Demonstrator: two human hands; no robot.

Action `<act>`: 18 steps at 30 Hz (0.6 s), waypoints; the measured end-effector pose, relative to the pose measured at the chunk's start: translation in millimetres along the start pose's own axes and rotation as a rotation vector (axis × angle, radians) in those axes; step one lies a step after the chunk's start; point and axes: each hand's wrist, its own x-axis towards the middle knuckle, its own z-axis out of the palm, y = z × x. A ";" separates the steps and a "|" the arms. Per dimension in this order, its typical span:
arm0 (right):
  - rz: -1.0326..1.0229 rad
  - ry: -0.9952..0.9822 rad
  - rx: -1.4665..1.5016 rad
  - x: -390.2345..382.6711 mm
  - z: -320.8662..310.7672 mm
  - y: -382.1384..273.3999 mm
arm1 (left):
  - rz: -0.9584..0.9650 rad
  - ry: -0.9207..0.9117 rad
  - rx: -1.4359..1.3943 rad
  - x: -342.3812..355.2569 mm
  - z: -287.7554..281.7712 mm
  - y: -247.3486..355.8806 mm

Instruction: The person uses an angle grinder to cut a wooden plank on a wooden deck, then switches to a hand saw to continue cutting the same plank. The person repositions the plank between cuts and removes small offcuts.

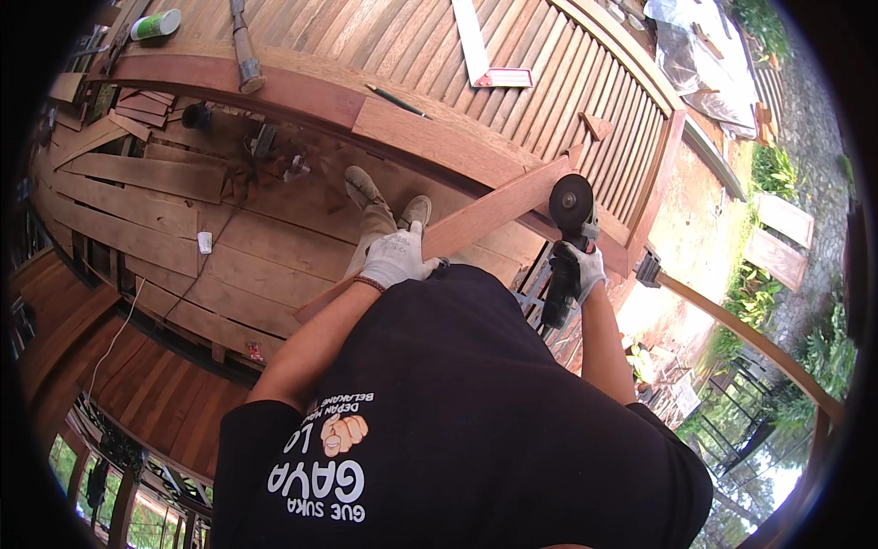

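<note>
My gloved left hand point(396, 255) grips a reddish wooden board point(489, 210) that runs diagonally from beside my body up to the edge of the slatted wooden panel point(412, 41). My gloved right hand point(585, 270) holds a black angle grinder point(561, 288) with its dark disc point(570, 200) facing up, beside the board's upper end. Small wood offcuts point(596, 128) sit near that end. Whether the disc touches the board I cannot tell. On the panel are a pencil point(399, 101), a try square point(501, 76) and a hammer-like tool point(245, 55).
A white-green canister point(155, 25) lies at the top left. Loose planks point(128, 169), cords point(206, 261) and a small white object point(205, 242) are on the boarded floor around my feet point(363, 186). A long timber point(750, 329) extends rightward over paving and plants.
</note>
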 end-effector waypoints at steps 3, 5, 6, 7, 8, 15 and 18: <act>-0.024 -0.021 0.046 7.8 -3.7 3.0 | 0.007 0.001 -0.004 -0.3 -0.8 0.1; -0.034 -0.031 0.066 9.6 -3.9 2.9 | 0.007 0.003 -0.009 -1.6 -1.6 0.8; -0.032 -0.031 0.068 9.4 -2.9 1.7 | 0.007 0.004 -0.010 -1.3 -1.3 0.4; -0.029 -0.030 0.070 9.1 -2.1 0.5 | 0.007 0.004 -0.010 -0.7 -0.6 -0.1; -0.027 -0.030 0.072 8.8 -1.4 -0.7 | 0.007 0.004 -0.011 -0.2 0.1 -0.6; -0.035 -0.024 0.065 11.5 1.0 -10.2 | 0.011 -0.008 -0.024 3.6 3.2 -4.0; -0.041 -0.015 0.058 12.2 2.1 -12.6 | 0.015 -0.005 -0.024 1.9 0.8 -2.7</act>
